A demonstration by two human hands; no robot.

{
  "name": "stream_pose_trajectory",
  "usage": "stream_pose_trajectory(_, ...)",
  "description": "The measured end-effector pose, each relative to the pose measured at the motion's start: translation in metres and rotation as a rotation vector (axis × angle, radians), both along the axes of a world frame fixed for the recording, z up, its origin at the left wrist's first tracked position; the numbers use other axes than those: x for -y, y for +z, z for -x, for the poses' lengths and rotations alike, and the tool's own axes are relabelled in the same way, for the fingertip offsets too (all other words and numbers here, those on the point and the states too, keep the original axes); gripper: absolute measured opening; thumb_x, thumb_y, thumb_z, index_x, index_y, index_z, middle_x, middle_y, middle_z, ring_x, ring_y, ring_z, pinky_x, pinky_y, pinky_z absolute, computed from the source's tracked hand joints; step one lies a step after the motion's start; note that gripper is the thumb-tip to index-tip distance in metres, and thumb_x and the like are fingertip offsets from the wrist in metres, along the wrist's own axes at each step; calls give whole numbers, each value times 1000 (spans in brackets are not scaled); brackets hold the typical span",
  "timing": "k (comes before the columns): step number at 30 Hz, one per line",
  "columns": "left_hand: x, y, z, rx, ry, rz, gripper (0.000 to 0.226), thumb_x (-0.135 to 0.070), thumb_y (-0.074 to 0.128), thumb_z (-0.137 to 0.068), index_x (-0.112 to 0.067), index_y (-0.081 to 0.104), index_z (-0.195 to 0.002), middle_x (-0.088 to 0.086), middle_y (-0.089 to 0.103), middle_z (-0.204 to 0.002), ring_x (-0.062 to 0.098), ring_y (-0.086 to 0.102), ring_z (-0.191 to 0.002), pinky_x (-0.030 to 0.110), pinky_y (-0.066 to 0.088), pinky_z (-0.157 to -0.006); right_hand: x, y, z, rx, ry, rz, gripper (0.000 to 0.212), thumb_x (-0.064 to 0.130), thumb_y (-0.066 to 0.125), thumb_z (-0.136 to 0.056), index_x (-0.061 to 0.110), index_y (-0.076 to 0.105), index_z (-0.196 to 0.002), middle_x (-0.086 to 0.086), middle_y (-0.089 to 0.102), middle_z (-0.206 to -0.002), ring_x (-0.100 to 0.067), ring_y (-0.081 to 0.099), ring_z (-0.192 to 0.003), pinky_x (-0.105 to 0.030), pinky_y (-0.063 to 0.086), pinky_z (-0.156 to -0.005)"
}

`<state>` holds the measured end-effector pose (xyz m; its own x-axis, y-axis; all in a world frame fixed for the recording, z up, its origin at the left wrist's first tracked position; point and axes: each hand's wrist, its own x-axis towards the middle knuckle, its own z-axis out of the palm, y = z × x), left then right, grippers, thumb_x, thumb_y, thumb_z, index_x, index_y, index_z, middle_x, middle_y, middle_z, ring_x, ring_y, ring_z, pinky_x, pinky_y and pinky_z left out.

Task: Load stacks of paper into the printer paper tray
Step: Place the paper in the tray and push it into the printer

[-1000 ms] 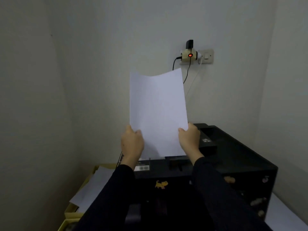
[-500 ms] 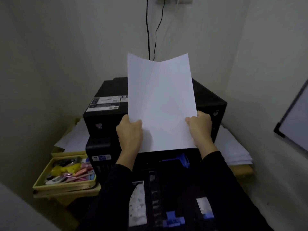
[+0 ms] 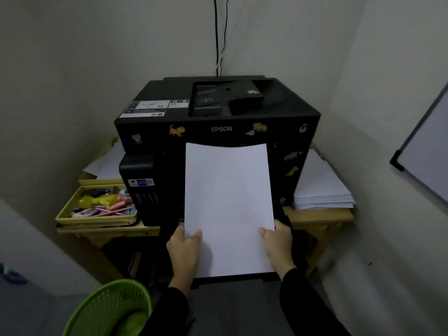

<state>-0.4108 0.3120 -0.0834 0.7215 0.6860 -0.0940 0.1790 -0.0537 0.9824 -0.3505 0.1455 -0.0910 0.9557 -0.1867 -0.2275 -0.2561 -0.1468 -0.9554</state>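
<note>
A black Epson printer (image 3: 218, 110) with cat stickers stands on a small wooden table (image 3: 317, 217) in a room corner. Its paper tray (image 3: 232, 278) is pulled out toward me at the front, mostly hidden under the paper. A white paper stack (image 3: 229, 202) lies nearly flat over the tray, its far edge at the printer's front. My left hand (image 3: 184, 248) grips the stack's near left edge. My right hand (image 3: 277, 243) grips its near right edge.
A yellow tray of pens and small items (image 3: 97, 207) sits left of the printer, with loose sheets behind it. A second pile of white paper (image 3: 320, 187) lies at the right. A green mesh basket (image 3: 109, 309) stands on the floor at lower left. A whiteboard (image 3: 426, 154) leans at the right wall.
The paper has come down from upright in front of the printer's top to nearly flat over the pulled-out tray. My view has tilted downward and both hands have lowered with the stack.
</note>
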Motion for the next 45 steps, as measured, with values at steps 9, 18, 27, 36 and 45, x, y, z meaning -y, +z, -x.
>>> stream_pose_trajectory(9, -18, -8, -5, -654, -225, -319, 34, -15, 55, -92, 10, 59, -116, 25, 60, -124, 37, 56, -117, 35, 48, -92, -1, -7, -12, -354, 90, 129, 11, 3, 50, -85, 0, 54, -75, -10, 54, -76, -25, 50, -67, -26, 33, -53)
stream_pose_trajectory(18, -28, -3, -22, -959, -633, -731, 26, -16, 43, -98, 2, 62, -101, 17, 55, -132, 25, 53, -110, 29, 43, -89, 2, 2, -17, -469, 212, 215, 7, -3, 46, -85, -3, 52, -84, -10, 50, -71, -23, 48, -65, -25, 33, -53)
stream_pose_trajectory(27, -30, -6, -26, -951, -662, -819, 36, -20, 43, -98, 5, 57, -120, 15, 63, -117, 28, 54, -118, 31, 45, -92, 3, -2, -14, -409, 127, 116, 23, -3, 45, -86, 4, 47, -64, -8, 51, -70, -21, 48, -64, -24, 34, -53)
stream_pose_trajectory(36, -30, -11, -34, -853, -524, -733, 41, -26, 39, -100, 4, 58, -119, 17, 59, -127, 30, 53, -121, 32, 45, -95, -4, -4, -31, -372, 113, 90, 11, -2, 44, -89, -2, 49, -79, -11, 53, -80, -24, 52, -70, -27, 39, -66)
stream_pose_trajectory(45, -32, -11, -59, -645, -277, -321, 29, -11, 51, -95, 14, 60, -106, 24, 61, -112, 34, 55, -118, 30, 47, -85, -19, -9, -55, -344, 64, 83, 16, 0, 46, -86, 0, 43, -71, -13, 50, -78, -27, 52, -75, -31, 35, -62)
